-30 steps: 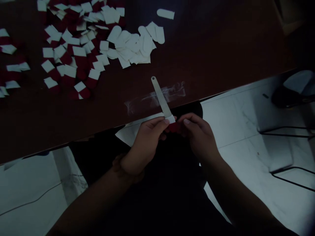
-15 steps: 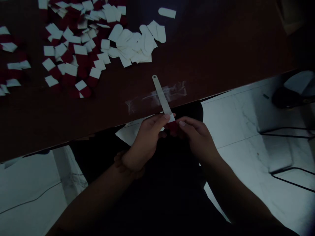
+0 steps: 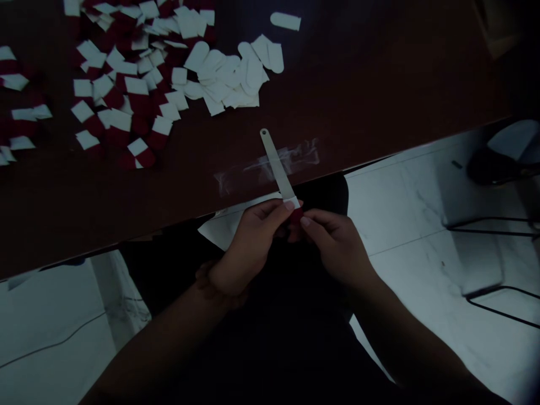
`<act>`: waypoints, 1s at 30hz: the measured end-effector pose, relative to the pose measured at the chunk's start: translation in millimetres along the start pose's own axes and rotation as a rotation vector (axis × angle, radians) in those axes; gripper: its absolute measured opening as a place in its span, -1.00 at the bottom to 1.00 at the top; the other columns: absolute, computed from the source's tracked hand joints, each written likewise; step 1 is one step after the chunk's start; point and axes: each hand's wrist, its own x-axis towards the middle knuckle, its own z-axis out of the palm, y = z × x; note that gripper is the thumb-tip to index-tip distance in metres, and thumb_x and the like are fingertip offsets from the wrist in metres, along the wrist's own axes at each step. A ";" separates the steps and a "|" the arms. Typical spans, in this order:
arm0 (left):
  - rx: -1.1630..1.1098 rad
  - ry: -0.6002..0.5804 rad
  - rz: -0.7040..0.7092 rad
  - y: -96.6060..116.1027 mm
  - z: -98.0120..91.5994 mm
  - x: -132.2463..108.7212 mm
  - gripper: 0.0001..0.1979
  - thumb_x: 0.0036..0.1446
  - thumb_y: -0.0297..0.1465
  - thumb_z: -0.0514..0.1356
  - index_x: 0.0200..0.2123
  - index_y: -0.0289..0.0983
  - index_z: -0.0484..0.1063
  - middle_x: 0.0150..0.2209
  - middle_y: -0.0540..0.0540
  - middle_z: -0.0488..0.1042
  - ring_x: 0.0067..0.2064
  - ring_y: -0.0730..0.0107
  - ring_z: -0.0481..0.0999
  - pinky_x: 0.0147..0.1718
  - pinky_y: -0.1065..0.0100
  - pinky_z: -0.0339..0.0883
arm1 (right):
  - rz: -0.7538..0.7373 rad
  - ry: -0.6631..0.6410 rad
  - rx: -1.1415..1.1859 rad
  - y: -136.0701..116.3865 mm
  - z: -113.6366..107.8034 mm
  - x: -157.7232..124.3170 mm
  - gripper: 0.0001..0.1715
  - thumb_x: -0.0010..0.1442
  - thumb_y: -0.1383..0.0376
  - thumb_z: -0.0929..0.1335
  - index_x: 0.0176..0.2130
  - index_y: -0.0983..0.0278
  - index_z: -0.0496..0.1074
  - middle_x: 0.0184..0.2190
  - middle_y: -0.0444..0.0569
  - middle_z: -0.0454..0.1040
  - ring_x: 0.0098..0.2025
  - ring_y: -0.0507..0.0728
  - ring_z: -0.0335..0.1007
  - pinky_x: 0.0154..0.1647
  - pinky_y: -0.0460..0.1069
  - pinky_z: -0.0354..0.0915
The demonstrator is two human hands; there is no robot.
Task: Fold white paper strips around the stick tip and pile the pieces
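My left hand (image 3: 257, 236), with a beaded bracelet at the wrist, pinches a small red-and-white piece (image 3: 297, 214) under its thumb. A flat, pale ruler-like strip (image 3: 277, 166) with a hole in its far end runs from this piece out over the table edge. Whether the strip's near end goes inside the piece or lies against it, I cannot tell. My right hand (image 3: 341, 242) is closed on the red end, thumb against forefinger. Both hands are just off the table's front edge, above my lap. The lower fingers are in shadow.
On the dark table (image 3: 379, 84) lies a heap of red-and-white pieces (image 3: 137, 93), beside a pile of white round-ended slips (image 3: 236, 79). One slip (image 3: 286, 21) lies apart. Clear crinkled film (image 3: 301, 156) lies under the strip. Thin black metal legs (image 3: 498, 291) stand on the floor at right.
My right hand has shifted slightly down and left along the red end, its fingers closer to my left thumb. The strip and my left hand have barely moved.
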 end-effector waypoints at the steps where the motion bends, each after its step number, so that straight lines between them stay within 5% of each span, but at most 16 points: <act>1: 0.010 0.000 0.010 0.3 0.2 -0.3 -0.70 0.24 -0.15 0.35 -0.36 -0.27 0.60 -0.43 -0.02 0.51 -0.39 0.45 0.48 -0.30 0.35 0.38 | -0.015 -0.001 -0.007 0.8 0.1 0.1 -0.73 0.40 0.24 0.35 -0.28 0.20 0.63 -0.40 -0.11 0.60 -0.34 0.07 0.51 -0.26 -0.03 0.38; 18: 0.003 0.020 0.020 1.8 2.5 -1.2 -0.69 0.21 -0.16 0.40 -0.42 -0.26 0.50 -0.52 0.06 0.38 -0.51 0.52 0.34 -0.47 0.40 0.29 | -0.042 -0.126 0.096 12.8 4.7 1.9 -0.63 0.46 0.15 0.30 -0.27 0.20 0.63 -0.38 -0.09 0.59 -0.33 0.08 0.46 -0.23 -0.01 0.35; 25: 0.054 -0.065 0.001 2.8 -0.1 -2.8 -0.69 0.31 -0.13 0.29 -0.29 -0.26 0.61 -0.47 -0.01 0.46 -0.41 0.43 0.45 -0.34 0.35 0.36 | 0.035 -0.035 0.146 13.6 7.1 -1.3 -0.61 0.44 0.15 0.30 -0.33 0.21 0.59 -0.40 -0.09 0.56 -0.34 0.08 0.43 -0.27 -0.02 0.31; 30: 0.063 -0.030 0.039 0.6 2.6 -4.4 -0.67 0.26 -0.15 0.34 -0.43 -0.27 0.54 -0.52 0.03 0.41 -0.48 0.49 0.38 -0.38 0.37 0.32 | 0.006 -0.036 0.144 9.5 11.2 -2.2 -0.63 0.43 0.19 0.31 -0.38 0.20 0.56 -0.45 -0.12 0.53 -0.37 0.07 0.38 -0.26 -0.02 0.31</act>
